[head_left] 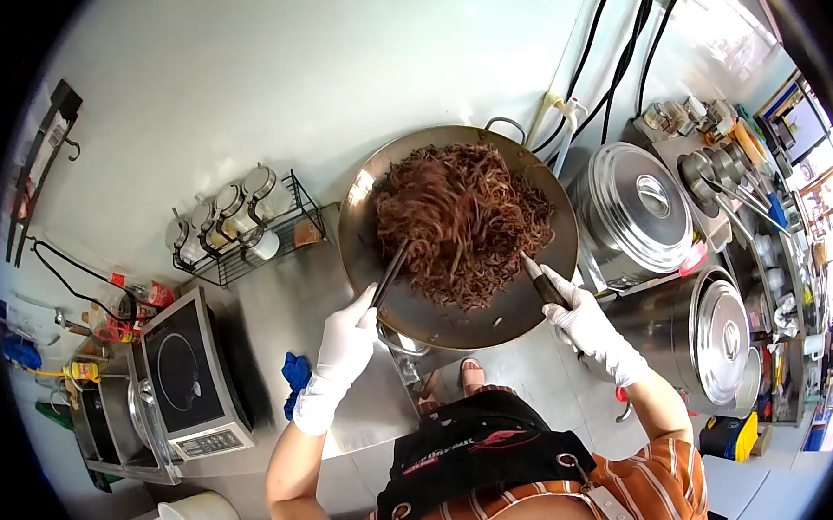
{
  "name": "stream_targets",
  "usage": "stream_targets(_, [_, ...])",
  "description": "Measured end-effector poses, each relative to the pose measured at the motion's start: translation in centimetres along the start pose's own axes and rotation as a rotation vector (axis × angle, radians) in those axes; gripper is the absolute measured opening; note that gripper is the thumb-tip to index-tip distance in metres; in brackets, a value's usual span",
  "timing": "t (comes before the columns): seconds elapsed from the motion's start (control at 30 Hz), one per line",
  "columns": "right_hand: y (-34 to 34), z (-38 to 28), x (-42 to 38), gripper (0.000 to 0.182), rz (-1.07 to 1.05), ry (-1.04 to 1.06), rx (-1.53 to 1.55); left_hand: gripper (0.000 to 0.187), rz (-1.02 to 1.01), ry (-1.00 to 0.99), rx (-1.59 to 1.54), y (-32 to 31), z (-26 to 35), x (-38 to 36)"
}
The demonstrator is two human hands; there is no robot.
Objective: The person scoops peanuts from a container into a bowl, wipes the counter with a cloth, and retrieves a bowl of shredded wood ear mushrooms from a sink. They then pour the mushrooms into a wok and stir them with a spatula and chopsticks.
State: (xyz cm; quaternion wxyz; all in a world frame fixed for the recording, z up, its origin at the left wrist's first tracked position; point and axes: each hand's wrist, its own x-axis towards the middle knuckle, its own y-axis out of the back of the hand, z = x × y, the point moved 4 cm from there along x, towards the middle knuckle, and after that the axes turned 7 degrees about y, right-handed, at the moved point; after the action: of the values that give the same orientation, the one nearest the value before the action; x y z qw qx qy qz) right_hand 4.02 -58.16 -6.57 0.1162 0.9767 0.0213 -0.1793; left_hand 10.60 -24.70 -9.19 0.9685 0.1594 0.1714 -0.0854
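Note:
A wide wok (531, 325) holds a large heap of dark brown, noodle-like strands (461, 216), some blurred by motion on the left side. My left hand (348, 335), in a white glove, is closed around dark tongs (392, 278) whose tips go into the left of the heap. At the wok's lower right, my gloved right hand (582, 322) grips the dark handle of a spatula (538, 278). Its pale metal neck enters the strands, and the far end is hidden beneath them.
Left of the wok, a wire rack (271, 231) holds several lidded jars. A blue cloth (296, 381) lies on the steel counter (349, 421), beside an induction cooker (185, 377). Large lidded pots (642, 204) stand close on the right. Black cables (626, 56) hang down the wall.

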Motion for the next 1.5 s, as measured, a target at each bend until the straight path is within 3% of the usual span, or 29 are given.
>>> stream_targets(0.07, [-0.1, -0.8, -0.3, 0.062, -0.005, -0.032, 0.02, 0.036, 0.011, -0.127, 0.143, -0.2, 0.8, 0.4])
stream_targets(0.13, [0.1, -0.9, -0.3, 0.062, -0.013, -0.06, 0.037, 0.036, 0.018, -0.122, 0.196, 0.2, 1.0, 0.9])
stream_targets(0.2, [1.0, -1.6, -0.1, 0.062, 0.023, 0.155, -0.465, 0.036, 0.027, -0.114, 0.255, 0.9, 1.1, 1.0])
stream_targets(0.23, [1.1, -2.8, -0.5, 0.063, 0.003, 0.054, -0.46, 0.036, 0.034, -0.129, 0.33, 1.2, 1.5, 0.9])
stream_targets(0.27, [1.6, -2.7, -0.5, 0.065, -0.017, 0.08, -0.561, 0.035, 0.04, -0.145, 0.406, 1.6, 1.7, 0.9])
stream_targets(0.33, [2.3, -2.3, -0.5, 0.066, 0.042, 0.321, -0.827, 0.034, 0.071, -0.233, 0.465, 2.4, 1.6, 0.9])
stream_targets(0.4, [3.0, -2.4, -0.5, 0.066, 0.012, 0.25, -0.885, 0.034, 0.088, -0.227, 0.614, 3.0, 2.4, 0.4])
stream_targets(0.43, [3.3, -2.3, -0.5, 0.066, -0.016, 0.18, -0.939, 0.033, 0.109, -0.349, 0.618, 3.1, 2.8, 0.4])
stream_targets(0.47, [3.6, -2.4, -0.3, 0.065, 0.019, 0.365, -1.022, 0.033, 0.112, -0.35, 0.615, 3.4, 2.9, 0.3])
stream_targets(0.57, [3.3, -6.3, -0.4, 0.069, 0.055, 0.576, -1.44, 0.032, 0.145, -0.208, 0.705, 4.1, 4.0, 0.4])
stream_targets(0.6, [2.6, -8.8, -0.5, 0.066, 0.044, 0.646, -1.557, 0.032, 0.142, -0.211, 0.702, 3.9, 4.3, 0.4])
stream_targets(0.67, [1.8, -11.9, 0.7, 0.057, -0.114, 0.556, -1.761, 0.031, 0.116, -0.193, 0.857, 3.2, 4.6, 0.4])
stream_targets(0.8, [-0.9, -17.8, 2.4, 0.033, -0.042, 0.818, -1.985, 0.028, 0.078, -0.304, 0.852, 2.9, 3.1, 1.5])
stream_targets(0.87, [-2.4, -16.5, 3.7, 0.021, -0.151, 0.875, -2.21, 0.031, 0.04, -0.129, 0.877, 2.9, 4.5, 0.7])
stream_targets(0.9, [-2.5, -16.1, 4.1, 0.018, -0.149, 0.813, -2.21, 0.031, 0.057, -0.226, 0.823, 3.2, 3.5, 1.0])
stream_targets(0.97, [-1.2, -16.2, 4.4, 0.016, -0.095, 0.735, -2.242, 0.031, 0.062, -0.163, 0.839, 3.5, 3.4, 0.8])
stream_targets(1.0, [-0.8, -16.6, 3.7, 0.022, -0.065, 0.876, -2.118, 0.03, 0.075, -0.123, 0.835, 3.7, 3.1, 0.6])
stream_targets(1.07, [-0.7, -17.0, 2.5, 0.027, -0.155, 0.586, -2.155, 0.03, 0.094, -0.189, 0.84, 4.4, 1.8, 0.9])
stream_targets(1.1, [-0.5, -17.1, 2.4, 0.027, -0.152, 0.595, -2.151, 0.03, 0.129, -0.183, 0.882, 4.5, 2.4, 0.5])
stream_targets(1.17, [1.4, -16.8, 2.5, 0.03, -0.212, 0.314, -1.946, 0.03, 0.17, -0.202, 0.978, 4.8, 3.0, 0.2])
stream_targets(1.27, [5.2, -15.0, 4.0, 0.029, -0.173, 0.444, -1.871, 0.03, 0.201, -0.302, 1.127, 5.0, 4.2, 0.0])
stream_targets(1.4, [6.5, -15.8, 5.4, 0.025, -0.243, 0.389, -1.799, 0.03, 0.232, -0.539, 1.339, 5.3, 4.4, 1.1])
stream_targets(1.47, [5.1, -17.9, 3.6, 0.04, -0.152, -0.399, -1.439, 0.033, 0.249, -0.503, 1.45, 4.9, 4.8, 1.8])
stream_targets(1.5, [4.9, -18.0, 3.8, 0.04, -0.246, -0.435, -1.445, 0.035, 0.257, -0.458, 1.567, 4.8, 4.9, 2.1])
